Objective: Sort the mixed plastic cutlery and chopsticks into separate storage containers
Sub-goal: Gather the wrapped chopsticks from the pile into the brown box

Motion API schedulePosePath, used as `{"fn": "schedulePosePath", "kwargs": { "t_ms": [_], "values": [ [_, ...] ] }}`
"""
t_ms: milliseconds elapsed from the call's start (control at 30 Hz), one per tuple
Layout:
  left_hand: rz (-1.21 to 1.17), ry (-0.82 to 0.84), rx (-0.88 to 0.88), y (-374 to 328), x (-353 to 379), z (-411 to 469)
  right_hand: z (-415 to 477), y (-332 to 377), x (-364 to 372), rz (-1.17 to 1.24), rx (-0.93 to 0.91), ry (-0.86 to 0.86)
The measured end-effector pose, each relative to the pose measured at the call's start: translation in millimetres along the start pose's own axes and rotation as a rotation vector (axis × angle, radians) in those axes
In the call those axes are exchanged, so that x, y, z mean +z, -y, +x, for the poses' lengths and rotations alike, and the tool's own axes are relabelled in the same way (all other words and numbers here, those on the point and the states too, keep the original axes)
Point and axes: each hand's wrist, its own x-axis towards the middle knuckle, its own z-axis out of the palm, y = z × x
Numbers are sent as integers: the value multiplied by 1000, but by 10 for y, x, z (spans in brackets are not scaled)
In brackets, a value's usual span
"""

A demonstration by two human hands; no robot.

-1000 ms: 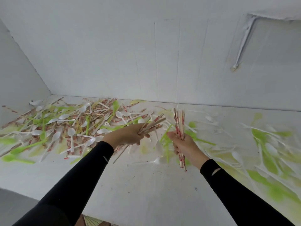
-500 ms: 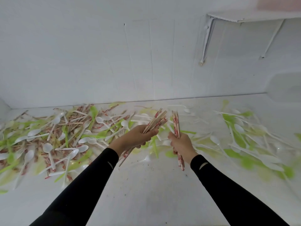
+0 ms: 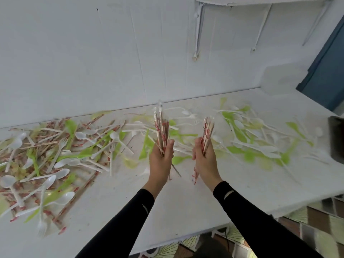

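My left hand (image 3: 160,161) grips an upright bundle of wrapped chopsticks (image 3: 161,127) with red print, above the middle of the white table (image 3: 186,205). My right hand (image 3: 205,161) grips a second, smaller bundle of chopsticks (image 3: 208,131), also upright. The two hands are side by side and apart. A mixed heap of white spoons, forks, green cutlery and chopsticks (image 3: 55,155) covers the left of the table. More white and green cutlery (image 3: 255,138) lies spread on the right.
A translucent plastic container (image 3: 279,79) stands at the far right corner by the wall. A dark object (image 3: 337,138) sits at the table's right edge. A white bracket (image 3: 197,34) hangs on the wall above. Patterned floor shows below the table's front edge.
The view has swung right. My left hand has turned its bundle from slanted to upright, and both hands now sit further apart.
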Motion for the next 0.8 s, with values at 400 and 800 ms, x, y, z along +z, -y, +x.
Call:
{"fn": "schedulePosePath", "kwargs": {
  "t_ms": [400,800],
  "values": [
    [147,395,-201,-106,495,173,291,48,-570,113,436,212],
    [-302,706,-580,-797,3222,271,1238,606,-2900,340,491,-96]
  ]
}}
